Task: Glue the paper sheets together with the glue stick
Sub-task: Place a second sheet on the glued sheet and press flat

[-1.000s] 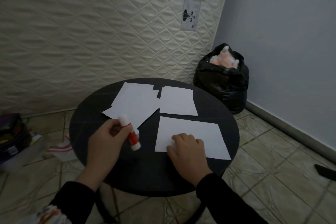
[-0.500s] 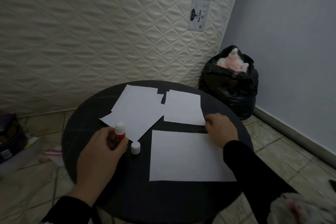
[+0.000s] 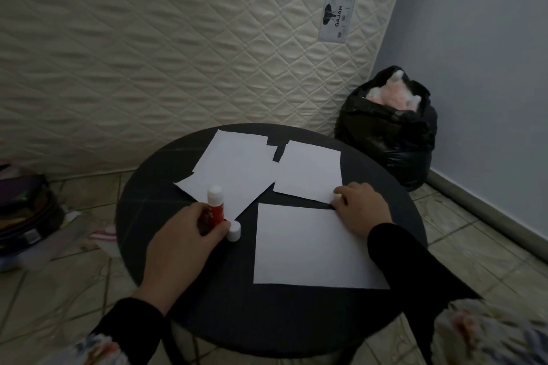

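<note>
Round table (image 3: 184, 299): left hand (image 3: 181, 243) grips glue stick (image 3: 215, 207); right hand (image 3: 360, 207) pinches paper sheet (image 3: 308, 173).

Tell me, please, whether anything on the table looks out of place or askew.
Mostly tidy. The far-left sheets lie askew, overlapping at different angles, and the glue stick's cap stands loose on the table beside the left hand.
</note>
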